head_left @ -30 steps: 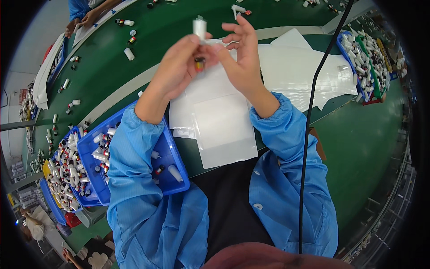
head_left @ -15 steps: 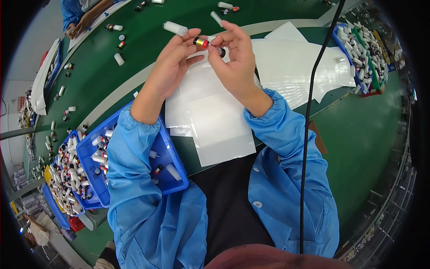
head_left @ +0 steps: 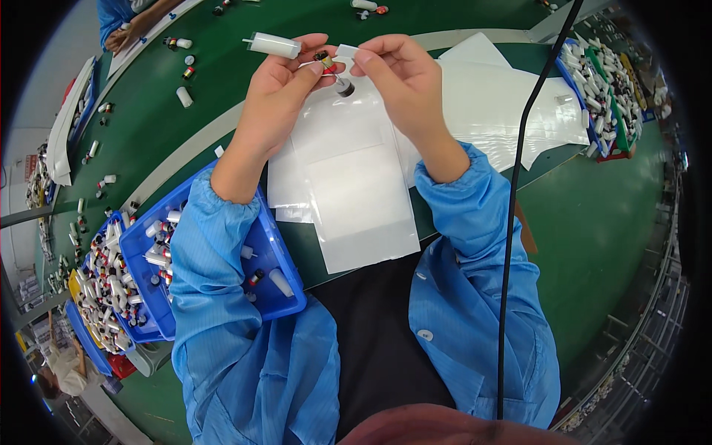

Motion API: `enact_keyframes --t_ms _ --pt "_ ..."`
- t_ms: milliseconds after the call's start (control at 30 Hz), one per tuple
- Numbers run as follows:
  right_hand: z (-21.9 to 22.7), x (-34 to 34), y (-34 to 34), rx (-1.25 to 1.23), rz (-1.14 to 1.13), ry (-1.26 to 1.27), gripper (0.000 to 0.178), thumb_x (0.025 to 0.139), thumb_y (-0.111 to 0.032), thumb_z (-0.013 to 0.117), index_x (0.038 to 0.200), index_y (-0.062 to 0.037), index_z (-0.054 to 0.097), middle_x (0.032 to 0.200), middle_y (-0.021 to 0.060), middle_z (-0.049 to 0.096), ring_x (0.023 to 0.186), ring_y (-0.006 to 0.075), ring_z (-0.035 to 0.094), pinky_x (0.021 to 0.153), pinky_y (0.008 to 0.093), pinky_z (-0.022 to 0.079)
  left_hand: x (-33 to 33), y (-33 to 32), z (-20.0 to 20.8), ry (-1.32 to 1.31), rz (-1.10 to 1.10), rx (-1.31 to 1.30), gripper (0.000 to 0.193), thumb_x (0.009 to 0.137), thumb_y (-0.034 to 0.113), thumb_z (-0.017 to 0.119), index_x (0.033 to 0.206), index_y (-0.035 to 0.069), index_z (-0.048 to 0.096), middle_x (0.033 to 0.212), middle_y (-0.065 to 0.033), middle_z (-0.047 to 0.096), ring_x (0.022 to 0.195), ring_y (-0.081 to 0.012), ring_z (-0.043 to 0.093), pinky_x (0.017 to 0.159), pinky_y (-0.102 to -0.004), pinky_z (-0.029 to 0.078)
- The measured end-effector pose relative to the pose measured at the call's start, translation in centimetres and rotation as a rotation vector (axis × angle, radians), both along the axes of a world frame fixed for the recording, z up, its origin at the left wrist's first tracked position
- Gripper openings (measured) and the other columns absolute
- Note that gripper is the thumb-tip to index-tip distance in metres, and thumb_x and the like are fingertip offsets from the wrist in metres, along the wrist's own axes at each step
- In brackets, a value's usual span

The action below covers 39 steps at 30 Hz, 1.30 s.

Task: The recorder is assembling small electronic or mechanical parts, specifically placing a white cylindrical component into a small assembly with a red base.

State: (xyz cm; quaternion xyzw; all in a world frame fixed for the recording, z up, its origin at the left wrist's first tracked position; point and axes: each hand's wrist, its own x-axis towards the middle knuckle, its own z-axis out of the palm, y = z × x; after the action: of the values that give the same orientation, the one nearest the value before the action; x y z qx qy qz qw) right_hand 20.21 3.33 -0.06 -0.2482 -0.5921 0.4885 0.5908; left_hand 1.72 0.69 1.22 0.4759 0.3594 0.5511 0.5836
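Observation:
My left hand (head_left: 278,96) is closed, its thumb and fingers pinching a small cylindrical part (head_left: 324,59) with black, yellow and red bands. A white cylinder (head_left: 274,45) with a thin tip lies across the same fingers. Just below the fingertips is a dark-ended round piece (head_left: 345,88); whether it is joined to the banded part I cannot tell. My right hand (head_left: 408,81) pinches a small white piece (head_left: 346,51) between thumb and index finger, close to the banded part. Under both hands lie translucent white plastic bags (head_left: 363,215).
A blue tray (head_left: 285,259) of loose parts sits beneath my left forearm, with more full bins (head_left: 111,282) beyond. More bags (head_left: 512,104) and parts trays (head_left: 593,89) lie right. A black cable (head_left: 512,222) hangs before me. Another person's hand (head_left: 119,38) is at the far left.
My right hand has turned, and its white piece now points left toward the banded part. The white cylinder in my left hand has shifted left. The dark-ended piece now shows below the fingers.

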Motion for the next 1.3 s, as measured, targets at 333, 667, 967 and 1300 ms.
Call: enact_keyframes --t_ms 333,667,967,1300 --pt "-0.3 0.3 0.3 -0.106 0.155 -0.163 0.013 0.094 -0.008 0.066 0.103 0.0007 0.064 0.093 0.0057 0.07 0.082 0.0085 0.067 0.07 0.0208 0.051 0.2 0.0 -1.0 0.213 -0.029 0.114 0.035 0.099 0.001 0.051 0.133 -0.004 0.053 0.125 -0.0126 0.062 0.109 -0.018 0.063 0.099 -0.0316 0.051" --pt "-1.7 -0.8 -0.1 -0.091 -0.007 -0.137 0.011 0.091 -0.007 0.068 0.099 0.0003 0.065 0.083 0.0034 0.069 0.074 0.0056 0.065 0.063 0.0194 0.049 -0.1 0.2 -1.7 0.272 0.014 0.097 0.036 0.095 0.002 0.056 0.13 -0.001 0.061 0.117 -0.0095 0.067 0.106 -0.0145 0.063 0.093 -0.0276 0.05" --pt "-1.7 -0.7 0.1 -0.039 0.01 -0.1 0.011 0.092 -0.008 0.068 0.101 -0.0005 0.066 0.089 0.0031 0.069 0.076 0.0064 0.064 0.063 0.0198 0.05 -0.2 -0.4 0.1 0.192 -0.051 0.032 0.035 0.094 0.002 0.06 0.128 -0.007 0.06 0.123 -0.0145 0.064 0.112 -0.0208 0.064 0.099 -0.0361 0.054" --pt "-2.5 -1.3 -0.3 -0.39 0.34 0.308 0.033 0.098 -0.009 0.061 0.129 -0.0033 0.054 0.103 0.0056 0.067 0.088 0.0107 0.058 0.08 0.0261 0.047 0.1 -0.6 0.1 0.03 0.016 0.08 0.032 0.094 0.007 0.065 0.124 -0.004 0.062 0.112 -0.0117 0.07 0.098 -0.0185 0.068 0.091 -0.0309 0.054"
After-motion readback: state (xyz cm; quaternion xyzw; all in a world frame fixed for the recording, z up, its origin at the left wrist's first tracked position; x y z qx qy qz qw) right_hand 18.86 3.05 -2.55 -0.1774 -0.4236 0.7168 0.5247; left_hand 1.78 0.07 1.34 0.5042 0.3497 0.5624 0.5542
